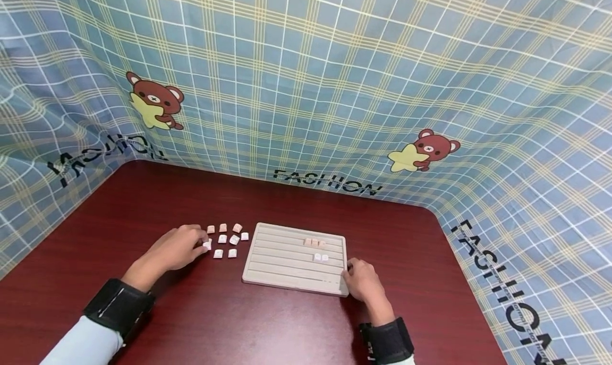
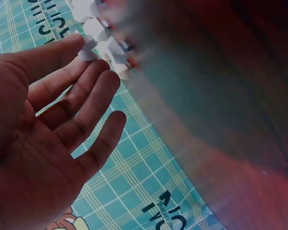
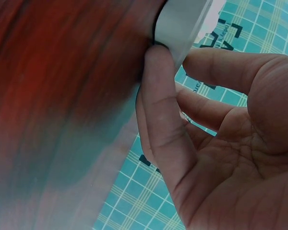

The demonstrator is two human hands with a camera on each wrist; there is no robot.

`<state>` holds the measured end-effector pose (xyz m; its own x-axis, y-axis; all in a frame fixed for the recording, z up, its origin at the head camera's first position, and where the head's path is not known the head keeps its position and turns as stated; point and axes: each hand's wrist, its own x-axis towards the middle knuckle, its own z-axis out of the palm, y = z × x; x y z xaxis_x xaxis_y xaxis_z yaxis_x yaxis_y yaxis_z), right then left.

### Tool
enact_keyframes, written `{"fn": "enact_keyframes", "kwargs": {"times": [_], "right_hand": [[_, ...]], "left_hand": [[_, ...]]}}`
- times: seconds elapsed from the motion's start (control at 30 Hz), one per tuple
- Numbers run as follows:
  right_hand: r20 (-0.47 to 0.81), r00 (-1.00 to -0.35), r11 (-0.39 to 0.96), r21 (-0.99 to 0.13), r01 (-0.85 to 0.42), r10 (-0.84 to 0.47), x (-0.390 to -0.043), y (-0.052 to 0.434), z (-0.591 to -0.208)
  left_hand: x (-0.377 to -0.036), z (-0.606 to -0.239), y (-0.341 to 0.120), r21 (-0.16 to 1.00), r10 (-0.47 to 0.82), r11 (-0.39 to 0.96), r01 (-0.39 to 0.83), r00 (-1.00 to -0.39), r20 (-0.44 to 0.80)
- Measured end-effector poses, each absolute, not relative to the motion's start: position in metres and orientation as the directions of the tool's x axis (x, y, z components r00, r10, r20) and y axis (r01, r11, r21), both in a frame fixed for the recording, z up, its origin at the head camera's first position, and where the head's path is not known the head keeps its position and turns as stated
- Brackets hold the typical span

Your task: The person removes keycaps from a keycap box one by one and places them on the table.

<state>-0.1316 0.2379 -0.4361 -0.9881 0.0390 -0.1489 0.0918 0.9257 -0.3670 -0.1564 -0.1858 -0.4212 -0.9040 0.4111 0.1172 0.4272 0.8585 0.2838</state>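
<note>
My left hand (image 1: 179, 247) is over the left side of the table. Its thumb and forefinger pinch a white keycap (image 2: 87, 50). Several loose keycaps (image 1: 222, 239), white and pale peach, lie just beyond and right of those fingers. To their right is a beige tray (image 1: 282, 253) with raised ridges across it. Three peach keycaps (image 1: 314, 243) sit in one row of the tray, and two white keycaps (image 1: 321, 257) in a nearer row. At the tray's right edge, my right hand (image 1: 362, 281) grips the rim between thumb and fingers, near the front corner.
The dark red table (image 1: 201, 317) is bounded at the back and sides by a blue checked cloth (image 1: 306, 88) with printed bears and lettering. Black bands (image 1: 119, 306) circle both wrists.
</note>
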Motion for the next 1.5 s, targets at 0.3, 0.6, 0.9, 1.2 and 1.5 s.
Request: {"fn": "enact_keyframes", "kwargs": {"times": [0.3, 0.6, 0.9, 1.2, 1.5], "right_hand": [[-0.153, -0.988, 0.920, -0.382, 0.090, 0.033, -0.130, 0.238, -0.435], [-0.151, -0.988, 0.919, -0.384, 0.088, 0.031, -0.131, 0.238, -0.430], [-0.155, -0.987, 0.916, -0.391, 0.087, 0.028, -0.132, 0.239, -0.430], [-0.162, -0.986, 0.916, -0.388, 0.104, 0.044, -0.133, 0.238, -0.431], [-0.169, -0.985, 0.921, -0.376, 0.101, 0.039, -0.132, 0.237, -0.432]], "left_hand": [[-0.157, -0.431, -0.190, 0.294, 0.442, 0.847, 0.444, -0.894, 0.075], [-0.157, -0.430, -0.191, 0.317, 0.478, 0.821, 0.475, -0.875, 0.073], [-0.156, -0.431, -0.191, 0.322, 0.455, 0.831, 0.453, -0.887, 0.072], [-0.155, -0.428, -0.188, 0.282, 0.424, 0.857, 0.432, -0.901, 0.092], [-0.157, -0.418, -0.167, 0.268, 0.426, 0.850, 0.453, -0.891, 0.156]]}}
